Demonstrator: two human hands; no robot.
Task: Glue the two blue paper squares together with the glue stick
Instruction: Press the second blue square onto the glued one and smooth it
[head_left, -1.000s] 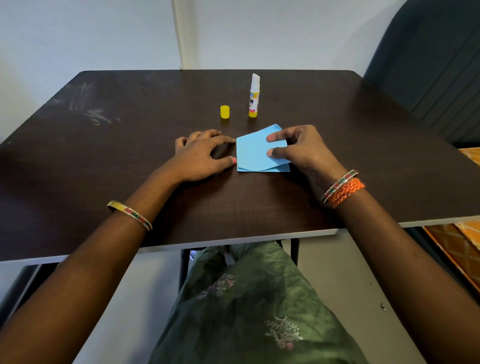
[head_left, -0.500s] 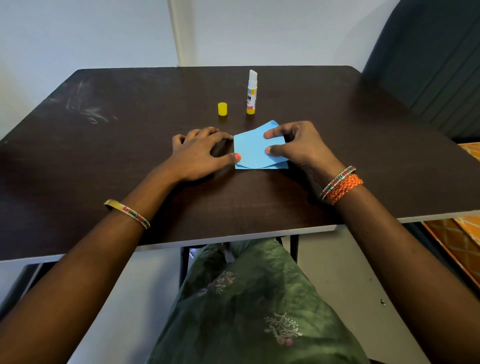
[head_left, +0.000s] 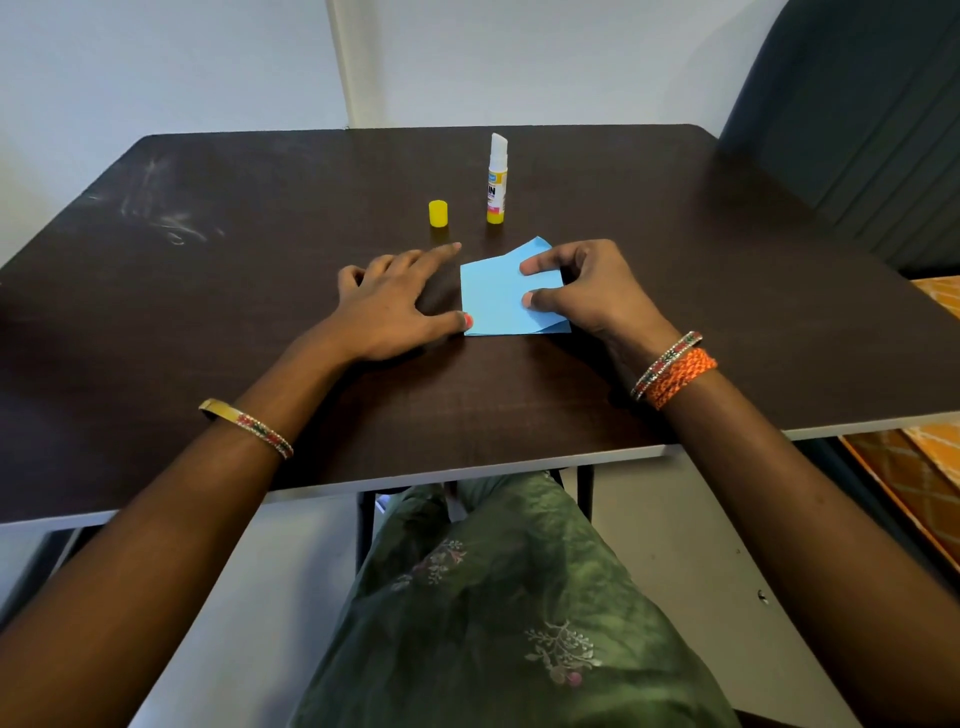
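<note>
We're at the pressing/aligning step, by our read: the two blue paper squares already lie stacked on the dark wood-grain table, the top sheet rotated off the lower one, whose corners stick out at the far edge and at the near right. The white glue stick with its yellow base stands upright and uncapped, well behind the paper, and its small yellow plastic cap stands just to its left. Neither is being touched.

Right hand: curled over the right side of the stack, thumb and index tips pressed down on the top sheet, pinning it, not lifting it. Left hand: flat on the table, fingers spread, empty, thumb tip touching the stack's near-left edge, index pointing toward the cap.

We can't tell whether glue is already between the sheets; no sheen is visible.

Next move probably calls for squaring the top sheet onto the lower one, then pressing flat. After that, recap the stick.
</note>
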